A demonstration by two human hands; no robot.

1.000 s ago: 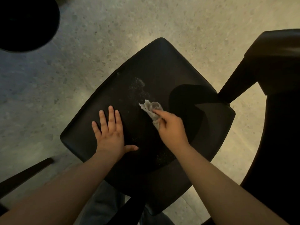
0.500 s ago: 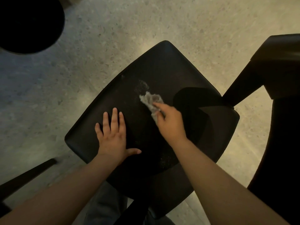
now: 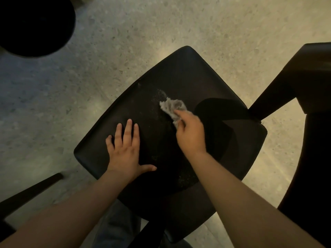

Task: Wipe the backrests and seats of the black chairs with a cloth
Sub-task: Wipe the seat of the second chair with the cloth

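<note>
A black chair seat (image 3: 184,76) fills the middle of the view, seen from above, with pale dusty specks near its centre. My right hand (image 3: 191,133) is shut on a crumpled grey cloth (image 3: 172,107) and presses it against the seat's middle. My left hand (image 3: 125,147) lies flat on the seat's near left part, fingers spread, holding nothing. The chair's backrest is not clearly visible.
A dark table or chair frame (image 3: 308,83) stands at the right, one leg touching the seat's right corner. A round black object (image 3: 34,24) sits at the top left. A dark bar (image 3: 30,192) crosses the lower left. Speckled stone floor (image 3: 125,33) surrounds the chair.
My right hand has slid the cloth a little farther away across the seat. My left hand stays flat in the same spot on the seat.
</note>
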